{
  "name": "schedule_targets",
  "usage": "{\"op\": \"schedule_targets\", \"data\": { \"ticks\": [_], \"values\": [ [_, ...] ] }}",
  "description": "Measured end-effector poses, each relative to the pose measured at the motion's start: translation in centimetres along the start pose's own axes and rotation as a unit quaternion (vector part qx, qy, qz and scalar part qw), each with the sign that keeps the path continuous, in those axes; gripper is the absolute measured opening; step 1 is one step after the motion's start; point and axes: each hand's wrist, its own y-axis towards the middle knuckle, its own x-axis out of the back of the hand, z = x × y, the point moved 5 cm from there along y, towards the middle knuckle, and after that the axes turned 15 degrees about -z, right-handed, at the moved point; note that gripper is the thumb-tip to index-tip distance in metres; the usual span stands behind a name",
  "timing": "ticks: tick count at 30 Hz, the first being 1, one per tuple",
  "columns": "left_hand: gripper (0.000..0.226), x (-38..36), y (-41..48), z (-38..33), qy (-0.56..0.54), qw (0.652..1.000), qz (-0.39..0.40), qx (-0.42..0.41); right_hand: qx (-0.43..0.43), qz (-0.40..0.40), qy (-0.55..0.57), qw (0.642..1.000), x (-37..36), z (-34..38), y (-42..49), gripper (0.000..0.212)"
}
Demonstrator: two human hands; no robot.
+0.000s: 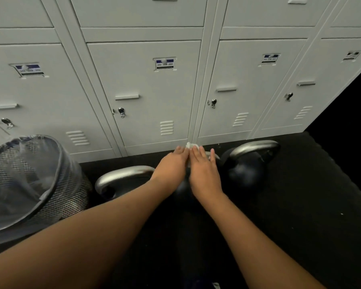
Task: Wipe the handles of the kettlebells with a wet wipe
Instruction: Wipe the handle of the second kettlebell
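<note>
Three dark kettlebells with silver handles stand on the black floor in front of the lockers. The left kettlebell's handle (121, 176) and the right kettlebell's handle (255, 147) are bare. My left hand (172, 166) and my right hand (204, 173) lie side by side over the middle kettlebell (182, 187), hiding most of its handle; only a short silver piece (216, 156) shows. A crumpled white wet wipe (191, 145) pokes out beyond the fingertips of both hands, and both seem to pinch it against the handle.
A wire mesh waste bin (29, 184) with a clear plastic liner stands at the left, close to the left kettlebell. Grey lockers (146, 90) with keys in their locks form a wall right behind the kettlebells. Black rubber flooring (300, 205) extends to the right.
</note>
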Motion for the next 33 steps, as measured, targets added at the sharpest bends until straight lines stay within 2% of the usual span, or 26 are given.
{"op": "schedule_targets", "data": {
  "ticks": [3, 7, 12, 16, 20, 24, 27, 30, 33],
  "values": [
    [0.039, 0.4, 0.9, -0.3, 0.028, 0.999, -0.001, 0.027, -0.010, 0.001, -0.005, 1.000, 0.3, -0.1, 0.5, 0.063],
    [0.034, 1.2, 1.2, -0.5, 0.096, 0.992, 0.082, 0.001, -0.005, 0.008, -0.023, 1.000, 0.8, 0.4, -1.5, 0.063],
    [0.043, 1.3, 1.3, -1.2, 0.111, 0.988, 0.104, -0.019, -0.014, -0.017, 0.016, 1.000, -0.4, -0.9, 0.4, 0.060],
    [0.038, 1.7, 1.7, -2.0, 0.133, 0.982, 0.132, -0.010, -0.012, -0.055, 0.029, 0.998, -0.4, -1.3, -1.3, 0.067],
    [0.036, 2.3, 2.1, -2.3, 0.134, 0.982, 0.134, -0.014, 0.004, -0.049, 0.012, 0.999, -1.3, -1.7, -1.5, 0.067],
    [0.031, 2.8, 2.2, -2.4, 0.138, 0.980, 0.141, -0.038, -0.018, -0.028, 0.009, 0.999, -0.7, -2.2, 0.8, 0.056],
    [0.029, 2.8, 2.1, -2.4, 0.144, 0.975, 0.163, -0.040, -0.017, -0.042, -0.004, 0.999, -0.4, -2.2, -0.3, 0.068],
    [0.030, 2.3, 2.3, -2.3, 0.148, 0.973, 0.172, -0.043, -0.019, -0.021, -0.017, 0.999, -0.9, -2.2, -1.4, 0.074],
    [0.034, 2.2, 2.4, -2.5, 0.146, 0.974, 0.174, -0.028, -0.008, -0.021, -0.022, 1.000, -0.4, -2.0, 0.1, 0.064]
  ]
}}
